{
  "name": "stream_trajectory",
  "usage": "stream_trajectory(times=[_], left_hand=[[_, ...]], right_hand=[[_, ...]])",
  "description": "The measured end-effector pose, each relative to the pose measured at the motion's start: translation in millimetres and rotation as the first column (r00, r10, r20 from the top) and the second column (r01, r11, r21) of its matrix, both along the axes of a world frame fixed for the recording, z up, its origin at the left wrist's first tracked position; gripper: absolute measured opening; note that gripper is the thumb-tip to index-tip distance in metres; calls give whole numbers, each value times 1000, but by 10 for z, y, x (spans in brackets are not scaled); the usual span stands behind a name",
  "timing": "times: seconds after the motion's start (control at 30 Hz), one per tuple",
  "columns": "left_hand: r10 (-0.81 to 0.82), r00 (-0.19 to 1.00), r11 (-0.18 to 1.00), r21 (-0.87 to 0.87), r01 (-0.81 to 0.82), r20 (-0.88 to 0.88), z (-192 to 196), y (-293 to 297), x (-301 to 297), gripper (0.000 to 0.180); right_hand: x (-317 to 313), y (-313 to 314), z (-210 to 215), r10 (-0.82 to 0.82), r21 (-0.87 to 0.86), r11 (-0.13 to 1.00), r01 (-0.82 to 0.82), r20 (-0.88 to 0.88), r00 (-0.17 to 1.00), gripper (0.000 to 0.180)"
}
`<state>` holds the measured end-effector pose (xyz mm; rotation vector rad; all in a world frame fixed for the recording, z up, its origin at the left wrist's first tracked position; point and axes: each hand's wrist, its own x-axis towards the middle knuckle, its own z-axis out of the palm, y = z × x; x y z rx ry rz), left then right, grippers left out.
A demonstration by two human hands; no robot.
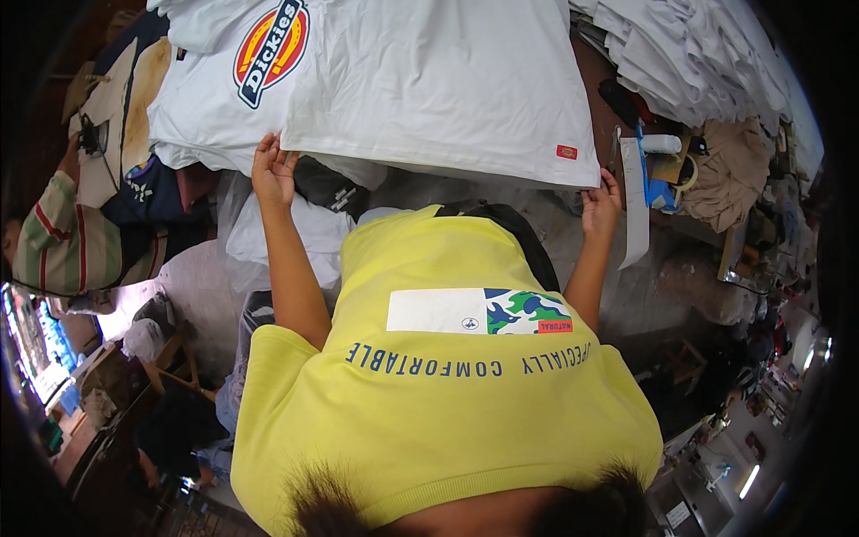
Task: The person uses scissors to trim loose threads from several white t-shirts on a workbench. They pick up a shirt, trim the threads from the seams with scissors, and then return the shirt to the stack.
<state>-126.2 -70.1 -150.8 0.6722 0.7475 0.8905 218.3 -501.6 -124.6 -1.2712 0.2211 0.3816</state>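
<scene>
A white T-shirt (438, 85) lies spread over the work table, its hem toward me. A small red tag is sewn near the hem's right corner. My left hand (274, 170) pinches the hem at its left part, fingertips at the edge of the cloth. At the right corner my right hand (603, 206) grips the hem between thumb and fingers. Under and beside it on the left is another white shirt (210, 107) with a round red, yellow and dark blue print. The fingertips of both hands are partly hidden by the fabric.
A heap of white garments (689, 54) lies at the far right. Near it are a tape roll (687, 174), a white paper strip (633, 201) and brown cloth (729, 174). At left a co-worker's striped sleeve (67, 237) shows. White cloth (291, 237) hangs below the table edge.
</scene>
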Motion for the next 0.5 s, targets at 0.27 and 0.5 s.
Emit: stream_trajectory(times=[0.27,0.5], left_hand=[[-4,998,1000,-4,4,-66,92,-50,50,37],[7,973,997,73,10,-230,634,-296,-168,39]], right_hand=[[-50,4,-75,80,-44,996,-81,-27,996,50],[-459,-61,478,137,-230,963,-137,-13,990,49]])
